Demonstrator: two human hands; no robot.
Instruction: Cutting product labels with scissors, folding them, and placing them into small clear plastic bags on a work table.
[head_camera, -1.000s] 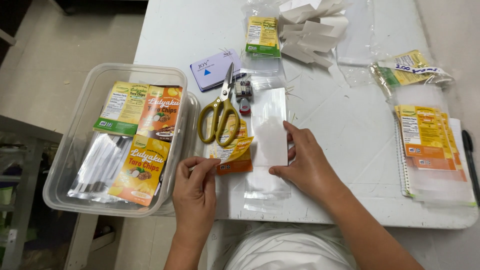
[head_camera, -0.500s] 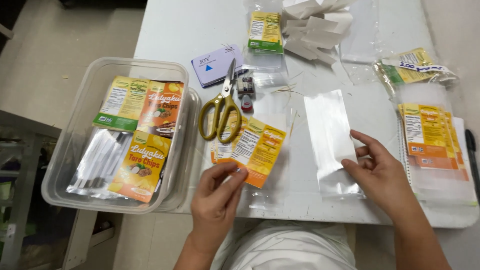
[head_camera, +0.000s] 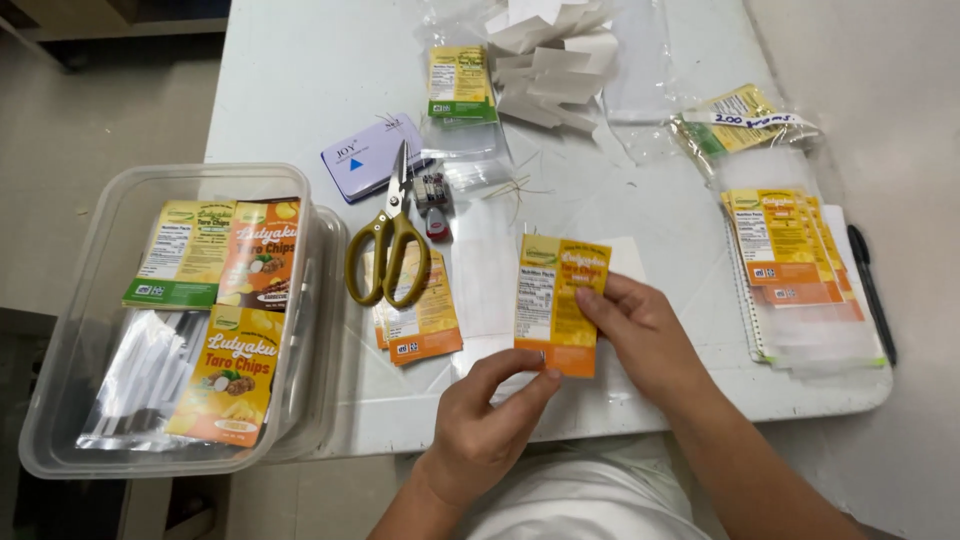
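Since a moment ago we have lifted one yellow label (head_camera: 556, 305) off the counter (head_camera: 300, 90); our left hand (head_camera: 490, 420) pinches its bottom edge, our right hand (head_camera: 645, 340) its side. Finished packets lie in the plastic tub (head_camera: 60, 400), while more labels (head_camera: 785, 250) wait at right. The scissors (head_camera: 392, 245) lie close; the near counter edge leaves little room.

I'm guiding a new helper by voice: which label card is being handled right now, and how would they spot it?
Start at the white table and come to its near edge. There the yellow-and-orange label card stands upright between the left hand and the right hand. Unlike the label cards under the scissors, it is lifted off the table and pinched by fingers.
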